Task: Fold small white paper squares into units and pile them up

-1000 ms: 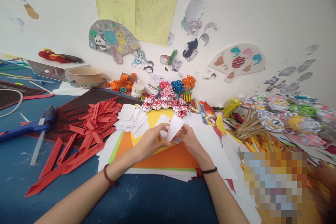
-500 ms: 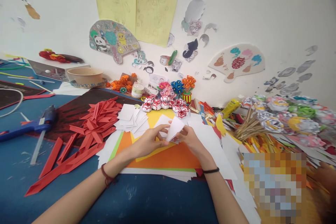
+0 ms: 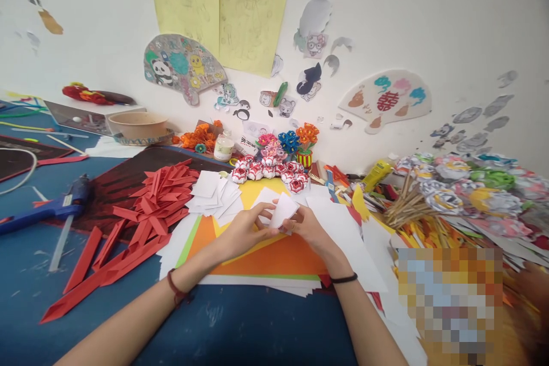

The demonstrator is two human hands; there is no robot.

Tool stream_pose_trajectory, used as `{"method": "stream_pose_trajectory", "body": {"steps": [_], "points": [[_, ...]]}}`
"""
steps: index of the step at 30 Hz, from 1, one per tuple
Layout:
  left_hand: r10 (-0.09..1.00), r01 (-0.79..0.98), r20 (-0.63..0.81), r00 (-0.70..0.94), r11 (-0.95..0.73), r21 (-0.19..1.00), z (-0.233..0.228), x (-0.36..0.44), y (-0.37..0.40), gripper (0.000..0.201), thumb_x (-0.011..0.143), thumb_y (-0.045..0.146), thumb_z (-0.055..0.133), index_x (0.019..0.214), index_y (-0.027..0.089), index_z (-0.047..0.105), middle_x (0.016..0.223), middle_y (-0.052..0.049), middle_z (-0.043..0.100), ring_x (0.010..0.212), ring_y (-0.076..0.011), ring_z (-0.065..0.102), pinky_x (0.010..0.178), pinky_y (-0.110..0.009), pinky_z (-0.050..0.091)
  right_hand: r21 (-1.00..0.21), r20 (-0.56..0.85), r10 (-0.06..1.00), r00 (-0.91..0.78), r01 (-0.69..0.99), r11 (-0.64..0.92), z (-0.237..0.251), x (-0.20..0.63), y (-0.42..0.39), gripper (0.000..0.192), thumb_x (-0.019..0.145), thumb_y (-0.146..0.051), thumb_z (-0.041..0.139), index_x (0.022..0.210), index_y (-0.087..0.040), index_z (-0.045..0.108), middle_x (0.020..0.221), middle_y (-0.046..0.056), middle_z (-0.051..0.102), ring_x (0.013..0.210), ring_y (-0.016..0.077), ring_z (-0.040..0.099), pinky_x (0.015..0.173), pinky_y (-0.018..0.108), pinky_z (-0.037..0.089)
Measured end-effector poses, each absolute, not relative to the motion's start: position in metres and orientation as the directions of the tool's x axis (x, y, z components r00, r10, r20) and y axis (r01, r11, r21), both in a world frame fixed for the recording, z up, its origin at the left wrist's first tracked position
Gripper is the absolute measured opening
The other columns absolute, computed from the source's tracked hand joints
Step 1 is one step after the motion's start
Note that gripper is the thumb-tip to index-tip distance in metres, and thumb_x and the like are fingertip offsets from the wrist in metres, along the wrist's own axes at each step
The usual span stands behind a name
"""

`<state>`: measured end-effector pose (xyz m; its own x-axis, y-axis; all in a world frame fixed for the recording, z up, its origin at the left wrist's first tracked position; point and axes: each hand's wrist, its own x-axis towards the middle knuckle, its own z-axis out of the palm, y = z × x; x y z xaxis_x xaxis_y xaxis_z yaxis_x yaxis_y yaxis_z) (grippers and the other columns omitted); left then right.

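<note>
Both of my hands hold one small white paper square (image 3: 283, 210) just above the table's middle. My left hand (image 3: 244, 231) pinches its lower left edge. My right hand (image 3: 309, 227) grips its lower right side, fingers curled under it. Below the hands lies a stack of orange paper sheets (image 3: 274, 257) with yellow, green and white ones. A loose pile of white paper squares (image 3: 214, 191) lies just left of my hands.
Folded red paper strips (image 3: 150, 200) spread at the left, beside a blue glue gun (image 3: 47, 206). Red-and-white paper balls (image 3: 268, 168) and paper flowers (image 3: 295, 140) stand by the wall. Wooden sticks (image 3: 407, 206) and paper flower heads (image 3: 472, 183) crowd the right.
The white square has tipped down and flatter between my hands. Both hands stayed in about the same place.
</note>
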<state>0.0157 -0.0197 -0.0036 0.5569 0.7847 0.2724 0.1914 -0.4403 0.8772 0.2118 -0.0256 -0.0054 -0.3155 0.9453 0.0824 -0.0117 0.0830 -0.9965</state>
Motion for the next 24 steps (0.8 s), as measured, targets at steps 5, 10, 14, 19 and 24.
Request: {"method": "stream_pose_trajectory", "body": {"steps": [5,10,14,19,24], "points": [[0.741,0.076,0.266,0.617,-0.392,0.917,0.0022,0.0125,-0.0195,0.041,0.085,0.033,0.053,0.124,0.022,0.048,0.109,-0.008,0.065,0.087,-0.0168,0.063,0.067,-0.025,0.047,-0.996,0.083,0.941,-0.327,0.009,0.091,-0.0008,0.2123,-0.0271,0.057,0.071,-0.039,0.072,0.12,-0.018,0.055,0.096,0.008,0.066,0.083,0.0212,0.062,0.067,0.03,0.049],[0.753,0.103,0.264,0.602,-0.401,0.91,0.0023,0.0135,-0.0215,0.04,0.084,0.03,0.055,0.123,0.022,0.049,0.113,-0.008,0.064,0.09,-0.0176,0.063,0.071,-0.027,0.047,-0.994,0.081,0.948,-0.307,0.044,0.1,0.0022,0.2107,-0.0291,0.052,0.071,-0.04,0.071,0.117,-0.019,0.058,0.096,0.008,0.067,0.081,0.0212,0.063,0.069,0.032,0.05],[0.76,0.098,0.256,0.598,-0.386,0.917,0.0002,0.0141,-0.0211,0.039,0.083,0.031,0.056,0.121,0.022,0.05,0.118,-0.009,0.061,0.092,-0.0178,0.062,0.071,-0.027,0.048,-0.993,0.08,0.947,-0.312,0.063,0.104,0.0033,0.2086,-0.0292,0.052,0.071,-0.039,0.071,0.117,-0.02,0.058,0.099,0.008,0.067,0.084,0.0211,0.063,0.069,0.03,0.05],[0.763,0.077,0.246,0.597,-0.36,0.93,-0.0002,0.0132,-0.0197,0.04,0.084,0.034,0.055,0.121,0.021,0.049,0.107,-0.008,0.066,0.085,-0.0161,0.063,0.068,-0.026,0.047,-0.99,0.074,0.945,-0.319,0.094,0.11,0.0051,0.2079,-0.0304,0.049,0.076,-0.039,0.067,0.119,-0.019,0.056,0.089,0.006,0.067,0.074,0.0177,0.061,0.062,0.027,0.047],[0.776,0.033,0.22,0.591,-0.296,0.955,0.0009,0.0122,-0.0198,0.04,0.084,0.035,0.056,0.12,0.021,0.049,0.111,-0.008,0.064,0.092,-0.017,0.062,0.074,-0.028,0.047,-0.983,0.119,0.943,-0.312,0.097,0.156,0.0024,0.2096,-0.0291,0.041,0.076,-0.038,0.065,0.111,-0.017,0.06,0.081,0.004,0.066,0.068,0.0154,0.059,0.06,0.027,0.046]]}}
